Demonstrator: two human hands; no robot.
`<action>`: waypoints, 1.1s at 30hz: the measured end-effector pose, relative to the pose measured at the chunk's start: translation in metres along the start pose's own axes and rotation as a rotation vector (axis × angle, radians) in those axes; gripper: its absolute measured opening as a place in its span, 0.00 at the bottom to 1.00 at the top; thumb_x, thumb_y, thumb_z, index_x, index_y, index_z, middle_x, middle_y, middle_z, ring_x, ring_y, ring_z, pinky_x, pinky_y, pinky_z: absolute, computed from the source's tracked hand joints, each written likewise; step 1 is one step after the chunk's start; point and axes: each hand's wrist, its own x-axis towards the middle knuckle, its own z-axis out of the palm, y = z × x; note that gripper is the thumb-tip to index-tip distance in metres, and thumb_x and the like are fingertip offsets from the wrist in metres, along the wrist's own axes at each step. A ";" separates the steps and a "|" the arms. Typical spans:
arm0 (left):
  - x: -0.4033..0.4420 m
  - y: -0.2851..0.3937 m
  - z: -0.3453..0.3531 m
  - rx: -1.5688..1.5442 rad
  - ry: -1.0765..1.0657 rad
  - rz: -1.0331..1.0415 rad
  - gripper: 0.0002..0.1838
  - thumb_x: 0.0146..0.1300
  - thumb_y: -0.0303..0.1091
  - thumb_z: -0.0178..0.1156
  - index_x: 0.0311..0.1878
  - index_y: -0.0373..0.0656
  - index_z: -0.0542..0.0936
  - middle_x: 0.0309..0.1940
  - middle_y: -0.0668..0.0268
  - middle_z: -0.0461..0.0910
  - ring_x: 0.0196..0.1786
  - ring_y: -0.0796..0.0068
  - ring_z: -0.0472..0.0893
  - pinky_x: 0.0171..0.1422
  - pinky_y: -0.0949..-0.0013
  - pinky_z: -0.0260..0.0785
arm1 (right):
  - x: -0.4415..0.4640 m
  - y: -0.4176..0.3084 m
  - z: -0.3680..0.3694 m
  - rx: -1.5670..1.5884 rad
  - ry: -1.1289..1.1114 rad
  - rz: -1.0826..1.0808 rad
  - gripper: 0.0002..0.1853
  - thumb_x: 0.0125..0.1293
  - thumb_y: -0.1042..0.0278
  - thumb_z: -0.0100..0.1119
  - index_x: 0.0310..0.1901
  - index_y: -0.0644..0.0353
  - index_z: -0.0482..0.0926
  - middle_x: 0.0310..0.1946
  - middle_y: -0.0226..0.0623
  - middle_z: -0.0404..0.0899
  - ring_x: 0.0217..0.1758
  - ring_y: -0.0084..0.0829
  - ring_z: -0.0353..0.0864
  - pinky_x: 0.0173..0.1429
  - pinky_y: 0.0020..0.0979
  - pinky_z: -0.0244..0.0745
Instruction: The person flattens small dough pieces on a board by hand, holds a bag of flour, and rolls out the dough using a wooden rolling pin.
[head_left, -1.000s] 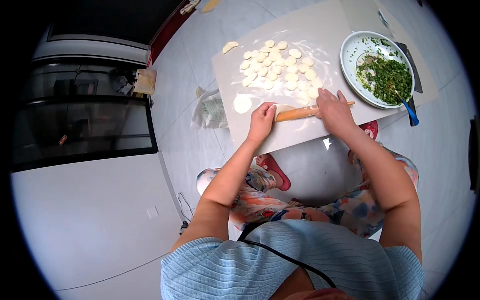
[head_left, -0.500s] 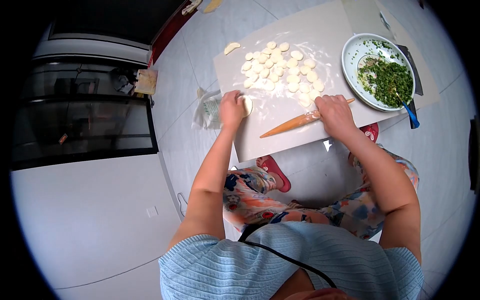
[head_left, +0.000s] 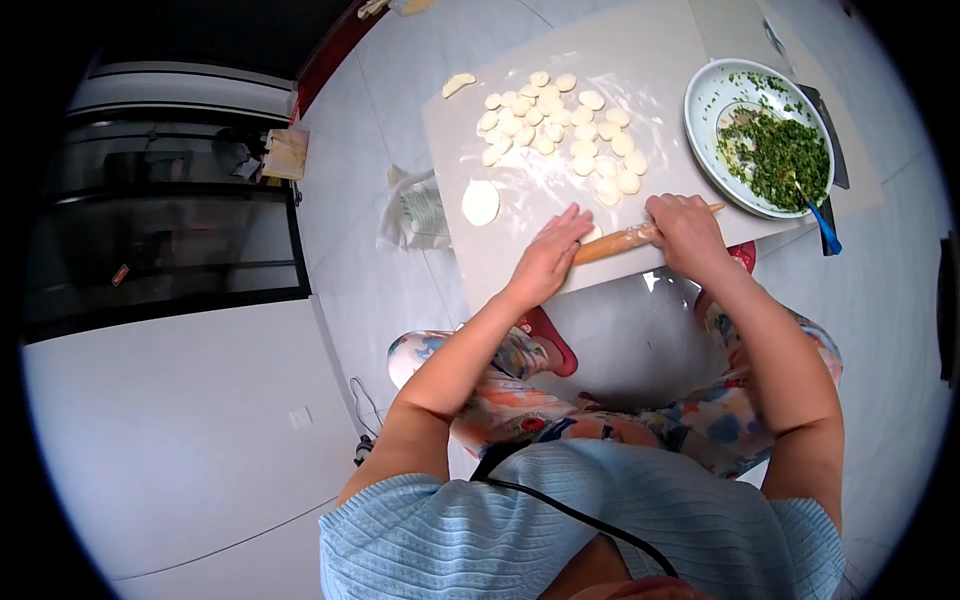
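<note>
My right hand (head_left: 688,236) is closed around one end of a tapered wooden rolling pin (head_left: 618,243), whose thin tip sticks out beyond the fist. My left hand (head_left: 546,258) lies with its fingers stretched out at the pin's other end, which it partly covers. Beside those fingers a small dough piece (head_left: 592,235) peeks out against the pin. A rolled round dough wrapper (head_left: 481,203) lies flat at the left of the board. Farther back are several small flattened dough pieces (head_left: 545,116) on floured ground.
A white bowl (head_left: 697,150) of chopped green filling (head_left: 775,160) stands at the right, a blue-handled utensil (head_left: 826,230) leaning in it. One folded dumpling (head_left: 458,84) lies at the far left of the pale board (head_left: 640,50). A plastic bag (head_left: 418,212) is past the left edge.
My left hand has left the round wrapper, which now lies flat on the board, and moved right to the rolling pin. My right hand still grips the pin and has shifted slightly right.
</note>
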 end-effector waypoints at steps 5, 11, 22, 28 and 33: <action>-0.017 -0.005 0.016 0.217 0.261 -0.191 0.28 0.74 0.34 0.52 0.74 0.35 0.64 0.77 0.48 0.60 0.81 0.50 0.55 0.83 0.47 0.44 | -0.003 -0.004 0.006 0.054 -0.008 0.010 0.12 0.54 0.75 0.67 0.38 0.58 0.73 0.43 0.39 0.79 0.50 0.43 0.78 0.52 0.44 0.69; 0.050 -0.045 0.010 0.558 0.348 -0.358 0.38 0.73 0.48 0.49 0.78 0.33 0.55 0.82 0.49 0.47 0.84 0.52 0.44 0.83 0.41 0.32 | 0.013 -0.020 0.011 -0.097 0.073 0.026 0.32 0.65 0.56 0.64 0.65 0.66 0.71 0.73 0.48 0.65 0.79 0.41 0.59 0.75 0.44 0.58; 0.010 -0.032 0.016 0.472 0.208 -0.352 0.39 0.73 0.49 0.49 0.79 0.34 0.55 0.82 0.48 0.45 0.84 0.48 0.42 0.81 0.34 0.29 | 0.008 -0.017 0.009 -0.247 -0.100 0.163 0.42 0.71 0.44 0.55 0.75 0.69 0.58 0.79 0.48 0.54 0.85 0.39 0.46 0.84 0.49 0.39; 0.112 -0.059 -0.014 0.534 0.412 -0.388 0.38 0.74 0.49 0.49 0.78 0.34 0.55 0.82 0.48 0.45 0.84 0.52 0.41 0.83 0.39 0.29 | 0.038 -0.011 0.014 -0.256 0.021 0.262 0.42 0.72 0.44 0.54 0.76 0.68 0.57 0.80 0.47 0.51 0.85 0.36 0.42 0.84 0.47 0.38; 0.083 -0.026 -0.002 0.625 0.322 -0.206 0.38 0.72 0.48 0.51 0.78 0.34 0.56 0.82 0.50 0.46 0.84 0.51 0.44 0.83 0.40 0.29 | 0.005 -0.004 0.021 -0.191 -0.073 0.304 0.42 0.72 0.45 0.53 0.76 0.68 0.55 0.80 0.47 0.50 0.86 0.37 0.41 0.85 0.47 0.37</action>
